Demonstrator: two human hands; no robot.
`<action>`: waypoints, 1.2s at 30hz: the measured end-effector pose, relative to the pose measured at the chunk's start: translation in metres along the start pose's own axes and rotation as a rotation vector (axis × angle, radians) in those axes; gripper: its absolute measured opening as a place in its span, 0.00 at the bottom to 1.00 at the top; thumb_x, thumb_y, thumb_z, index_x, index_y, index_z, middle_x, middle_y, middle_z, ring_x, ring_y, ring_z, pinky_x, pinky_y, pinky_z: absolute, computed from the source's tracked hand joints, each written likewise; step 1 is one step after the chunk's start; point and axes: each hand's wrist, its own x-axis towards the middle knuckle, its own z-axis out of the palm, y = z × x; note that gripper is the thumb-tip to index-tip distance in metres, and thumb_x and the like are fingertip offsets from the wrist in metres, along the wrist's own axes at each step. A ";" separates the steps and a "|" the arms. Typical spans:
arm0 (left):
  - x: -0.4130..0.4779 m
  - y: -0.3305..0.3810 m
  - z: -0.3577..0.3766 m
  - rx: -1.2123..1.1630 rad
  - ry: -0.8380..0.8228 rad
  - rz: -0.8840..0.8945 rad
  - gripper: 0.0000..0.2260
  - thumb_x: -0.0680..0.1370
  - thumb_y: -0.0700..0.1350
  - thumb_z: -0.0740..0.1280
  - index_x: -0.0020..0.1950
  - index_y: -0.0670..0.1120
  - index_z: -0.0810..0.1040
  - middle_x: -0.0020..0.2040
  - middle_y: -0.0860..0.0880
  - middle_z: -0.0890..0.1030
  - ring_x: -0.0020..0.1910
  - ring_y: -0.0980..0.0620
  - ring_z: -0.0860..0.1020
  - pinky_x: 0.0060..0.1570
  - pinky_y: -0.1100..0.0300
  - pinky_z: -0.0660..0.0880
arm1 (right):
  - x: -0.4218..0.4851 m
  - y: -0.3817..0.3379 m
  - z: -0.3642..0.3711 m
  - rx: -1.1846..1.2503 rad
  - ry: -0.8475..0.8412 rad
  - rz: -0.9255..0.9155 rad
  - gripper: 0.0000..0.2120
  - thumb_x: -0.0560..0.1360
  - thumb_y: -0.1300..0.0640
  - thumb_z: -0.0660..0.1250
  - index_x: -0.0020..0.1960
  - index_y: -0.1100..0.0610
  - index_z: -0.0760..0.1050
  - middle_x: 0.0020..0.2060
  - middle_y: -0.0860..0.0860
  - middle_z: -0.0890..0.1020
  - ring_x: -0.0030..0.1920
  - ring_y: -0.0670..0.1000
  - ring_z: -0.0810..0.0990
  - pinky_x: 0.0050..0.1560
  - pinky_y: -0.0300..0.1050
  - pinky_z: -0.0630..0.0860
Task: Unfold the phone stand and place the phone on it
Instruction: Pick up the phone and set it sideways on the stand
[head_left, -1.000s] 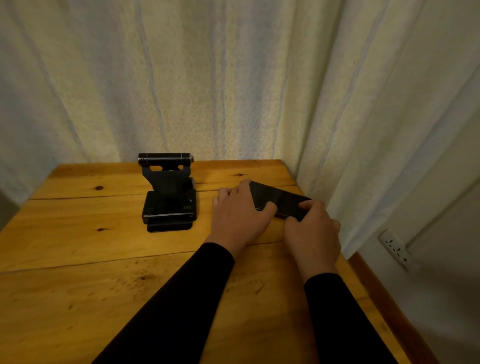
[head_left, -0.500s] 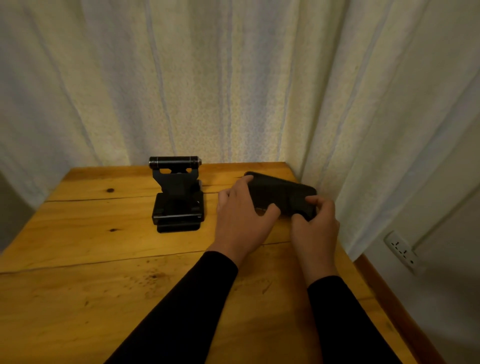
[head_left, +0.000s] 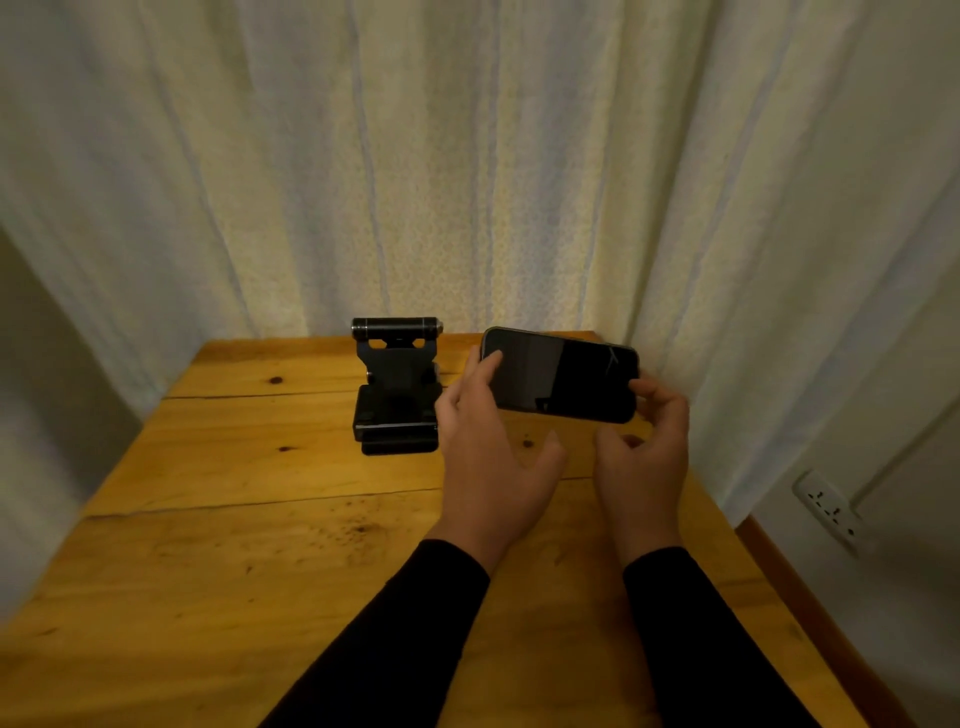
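Note:
A black phone stand (head_left: 397, 387) stands unfolded near the back of the wooden table (head_left: 223, 519), its backrest tilted up with a round bar on top. The black phone (head_left: 563, 375) is lifted off the table in landscape, screen dark and facing me, just right of the stand. My left hand (head_left: 488, 462) holds the phone's left end, with fingertips on its edge. Gripping the right end is my right hand (head_left: 641, 457), fingers curled around the lower right corner. The phone and the stand are apart.
Pale curtains (head_left: 467, 166) hang close behind the table and along its right side. A white wall socket (head_left: 826, 506) sits low on the wall at the right. The table's right edge runs beside my right forearm.
Both hands have lifted the phone off the table and tipped it upright, screen toward me. The view has shifted, so the stand now appears nearer the middle.

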 end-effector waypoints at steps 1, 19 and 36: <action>-0.003 0.000 -0.004 -0.009 0.002 -0.004 0.39 0.68 0.58 0.65 0.79 0.55 0.58 0.82 0.52 0.57 0.78 0.54 0.55 0.71 0.57 0.60 | -0.002 -0.001 0.001 0.012 -0.010 -0.007 0.26 0.70 0.73 0.65 0.62 0.50 0.72 0.62 0.48 0.77 0.56 0.38 0.77 0.43 0.35 0.74; -0.015 -0.025 -0.077 -0.038 0.170 -0.013 0.39 0.70 0.54 0.67 0.79 0.61 0.56 0.82 0.53 0.57 0.79 0.57 0.55 0.67 0.76 0.54 | -0.046 -0.010 0.055 0.137 -0.242 -0.122 0.27 0.67 0.62 0.64 0.67 0.52 0.72 0.73 0.41 0.72 0.68 0.40 0.73 0.53 0.45 0.76; 0.002 -0.050 -0.118 -0.203 0.212 0.000 0.36 0.72 0.47 0.67 0.80 0.49 0.61 0.76 0.50 0.70 0.77 0.54 0.66 0.75 0.48 0.66 | -0.055 -0.018 0.088 0.162 -0.367 -0.127 0.28 0.69 0.64 0.64 0.68 0.53 0.73 0.75 0.43 0.70 0.69 0.37 0.71 0.56 0.39 0.78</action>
